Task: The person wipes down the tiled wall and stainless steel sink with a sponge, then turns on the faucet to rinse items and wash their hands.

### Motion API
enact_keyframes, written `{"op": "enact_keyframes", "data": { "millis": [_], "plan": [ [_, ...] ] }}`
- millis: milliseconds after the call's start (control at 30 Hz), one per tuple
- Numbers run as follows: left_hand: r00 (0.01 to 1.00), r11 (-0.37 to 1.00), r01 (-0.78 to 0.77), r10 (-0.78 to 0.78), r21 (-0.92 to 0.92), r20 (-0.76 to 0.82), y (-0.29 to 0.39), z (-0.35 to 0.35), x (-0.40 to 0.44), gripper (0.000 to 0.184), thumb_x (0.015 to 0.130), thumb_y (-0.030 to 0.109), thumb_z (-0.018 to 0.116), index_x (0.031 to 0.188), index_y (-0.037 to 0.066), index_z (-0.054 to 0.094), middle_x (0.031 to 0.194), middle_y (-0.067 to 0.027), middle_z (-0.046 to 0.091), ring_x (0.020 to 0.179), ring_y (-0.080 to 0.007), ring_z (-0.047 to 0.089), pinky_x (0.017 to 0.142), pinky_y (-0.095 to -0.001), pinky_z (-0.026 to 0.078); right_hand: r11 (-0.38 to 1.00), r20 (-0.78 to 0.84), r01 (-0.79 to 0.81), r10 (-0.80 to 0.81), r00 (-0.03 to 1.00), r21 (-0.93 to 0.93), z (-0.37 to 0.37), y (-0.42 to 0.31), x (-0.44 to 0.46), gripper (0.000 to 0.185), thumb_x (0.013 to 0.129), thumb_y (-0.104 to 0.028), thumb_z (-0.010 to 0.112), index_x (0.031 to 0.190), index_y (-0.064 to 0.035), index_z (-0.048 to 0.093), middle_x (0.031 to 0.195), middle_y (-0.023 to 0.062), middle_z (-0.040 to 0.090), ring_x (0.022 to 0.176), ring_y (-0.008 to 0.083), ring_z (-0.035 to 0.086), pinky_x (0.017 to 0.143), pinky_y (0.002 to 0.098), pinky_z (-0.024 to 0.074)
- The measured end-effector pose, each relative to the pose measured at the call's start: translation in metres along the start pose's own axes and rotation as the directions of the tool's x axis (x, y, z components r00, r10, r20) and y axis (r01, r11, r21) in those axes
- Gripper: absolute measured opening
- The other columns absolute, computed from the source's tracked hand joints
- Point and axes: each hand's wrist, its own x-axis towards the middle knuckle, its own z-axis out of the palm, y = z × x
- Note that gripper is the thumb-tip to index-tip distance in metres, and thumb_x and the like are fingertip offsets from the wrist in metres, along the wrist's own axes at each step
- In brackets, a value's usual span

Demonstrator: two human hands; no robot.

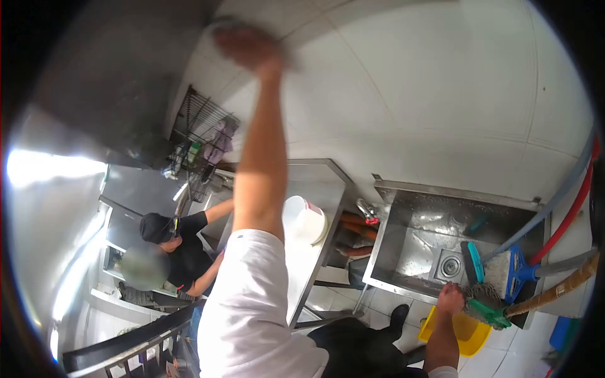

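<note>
High above the steel bench (297, 277), the left grip (249, 49) is raised against the white tiled wall (435, 94), with the arm stretched out. It is blurred, so I cannot tell whether it is open, closed or holding the dark shape at its edge, which may be only shadow. The right grip (449, 299) is curled at the front rim of the stainless-steel sink (398, 288); whether it clasps the rim cannot be told.

Just beside the right grip are a green plastic brush with grey bristles (490, 312), a turquoise brush (475, 262) and a blue plastic broom head with pale bristles (518, 274). The round drain (450, 267) lies beyond it, inside the sink, and a yellow plastic tub (469, 332) sits below it. Well below the left grip, a white plastic bucket (306, 222) lies tilted on the bench, and a person in a black cap and shirt (198, 249) works to one side.

The wall near the left grip looks mostly pale, with thin tile joints and a few faint streaks; what is done and what is left cannot be judged. The bucket has a reddish mark, and the brown handle (561, 288) beyond the right grip has markings, both too small to read.
</note>
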Motion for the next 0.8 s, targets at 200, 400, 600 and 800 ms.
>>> {"op": "enact_keyframes", "data": {
  "millis": [200, 400, 600, 800],
  "plan": [
    [0.959, 0.509, 0.281, -0.184, -0.814, 0.216, 0.016, -0.014, -0.001, 0.060, 0.099, 0.032, 0.033, 0.140, -0.013, 0.029, 0.146, -0.0306, 0.031, 0.139, -0.0452, 0.025, 0.115, -0.0502, 0.019, 1.000, 0.012, -0.019, 0.019, 1.000, -0.014, 0.000, 0.000, 0.004, 0.030, 0.091, -0.031, 0.052, 0.077, -0.0065, 0.060, 0.079, 0.0153, 0.066, 0.072, 0.0366, 0.066, 0.064, 0.0476, 0.0522],
    [0.716, 0.975, 0.137, 0.026, -0.176, 0.698, -0.068, 0.104, -0.016, 0.054, 0.099, 0.033, 0.040, 0.134, -0.008, 0.041, 0.141, -0.0264, 0.039, 0.133, -0.0399, 0.035, 0.113, -0.0459, 0.026, 0.999, -0.046, -0.009, 0.007, 0.999, -0.034, -0.012, -0.006, 0.001, 0.028, 0.091, -0.030, 0.052, 0.077, -0.0060, 0.060, 0.074, 0.0139, 0.064, 0.068, 0.0347, 0.065, 0.062, 0.0471, 0.0519],
    [0.151, -0.105, 0.983, -0.021, -0.153, 0.988, -0.053, -0.061, -0.136, 0.065, 0.102, 0.036, 0.029, 0.148, -0.007, 0.013, 0.155, -0.0252, 0.010, 0.143, -0.0335, 0.017, 0.119, -0.0416, 0.015, 0.999, -0.035, 0.044, -0.043, 0.998, 0.020, -0.007, 0.002, 0.001, 0.034, 0.093, -0.034, 0.049, 0.077, -0.0060, 0.060, 0.077, 0.0172, 0.065, 0.071, 0.0388, 0.064, 0.064, 0.0509, 0.0503],
    [0.497, -0.182, 0.852, -0.011, -0.490, 0.868, -0.071, 0.016, -0.052, 0.066, 0.102, 0.042, 0.029, 0.152, 0.004, 0.010, 0.158, -0.0163, 0.002, 0.144, -0.0279, 0.016, 0.117, -0.0422, 0.021, 1.000, -0.015, -0.023, 0.023, 1.000, -0.003, -0.008, -0.003, 0.001, 0.033, 0.093, -0.032, 0.050, 0.075, -0.0048, 0.059, 0.075, 0.0177, 0.065, 0.069, 0.0382, 0.064, 0.063, 0.0495, 0.0503]
  ]
}}
